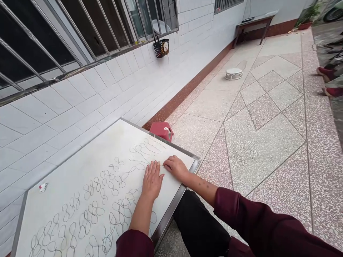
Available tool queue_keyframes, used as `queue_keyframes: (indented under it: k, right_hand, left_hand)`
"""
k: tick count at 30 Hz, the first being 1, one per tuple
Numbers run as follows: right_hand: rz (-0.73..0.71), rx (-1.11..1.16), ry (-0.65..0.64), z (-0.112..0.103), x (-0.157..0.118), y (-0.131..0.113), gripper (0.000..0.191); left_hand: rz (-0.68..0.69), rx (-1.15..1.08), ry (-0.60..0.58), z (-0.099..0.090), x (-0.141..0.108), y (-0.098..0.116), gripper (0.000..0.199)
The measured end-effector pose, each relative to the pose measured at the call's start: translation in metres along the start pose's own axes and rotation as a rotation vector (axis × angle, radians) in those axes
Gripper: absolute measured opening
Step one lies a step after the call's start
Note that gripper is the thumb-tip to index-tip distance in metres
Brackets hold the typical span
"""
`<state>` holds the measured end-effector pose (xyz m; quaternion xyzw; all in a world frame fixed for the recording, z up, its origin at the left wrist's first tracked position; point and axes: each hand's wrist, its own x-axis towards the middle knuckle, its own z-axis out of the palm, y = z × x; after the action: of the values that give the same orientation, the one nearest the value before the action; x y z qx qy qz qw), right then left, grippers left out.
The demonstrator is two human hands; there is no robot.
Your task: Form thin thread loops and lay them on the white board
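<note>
My left hand (152,181) lies palm down on the white tabletop, fingers stretched out and held close together, thumb apart. To its right, my right hand (176,168) is closed in a pinch low over the table. A thin strand seems to run from its fingertips toward my left hand, mostly hidden. Past my fingertips lie several thin dark strands (146,144) with a loop at one end and a loose tail. Rows of similar strands in figure-eight loops (89,214) cover the table's left and near parts. They look like fine wire or thread.
The metal-edged table (171,221) stands against a white tiled wall (107,91) with a barred window. A red plastic stool (161,130) is just beyond its far edge. Farther off are a low white round seat (234,74) and a brown table (254,23). A small white-and-red item (43,187) lies far left.
</note>
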<state>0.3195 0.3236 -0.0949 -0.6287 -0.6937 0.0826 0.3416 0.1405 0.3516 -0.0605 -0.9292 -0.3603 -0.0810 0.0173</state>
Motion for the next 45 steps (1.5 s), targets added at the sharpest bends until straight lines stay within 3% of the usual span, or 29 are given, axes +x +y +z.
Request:
queue_keyframes:
  k: [5, 18, 29, 38, 45]
  right_hand:
    - [-0.034, -0.029, -0.002, 0.003, -0.007, 0.003, 0.015]
    - [-0.175, -0.140, -0.128, -0.012, -0.033, -0.015, 0.018]
    - [-0.313, -0.200, -0.196, -0.017, -0.035, -0.009, 0.016]
    - [-0.228, -0.134, -0.172, -0.019, -0.029, -0.008, 0.026]
    - [-0.190, -0.067, -0.267, -0.022, -0.019, -0.007, 0.040]
  left_hand:
    - [0.013, 0.019, -0.001, 0.010, -0.005, -0.006, 0.054]
    - [0.047, -0.019, 0.021, 0.013, -0.006, -0.008, 0.057]
    - [0.045, -0.044, 0.018, 0.015, -0.006, -0.007, 0.057]
    - [0.048, -0.038, 0.022, 0.012, -0.006, -0.006, 0.057]
    - [0.049, -0.040, 0.017, 0.011, -0.006, -0.006, 0.057]
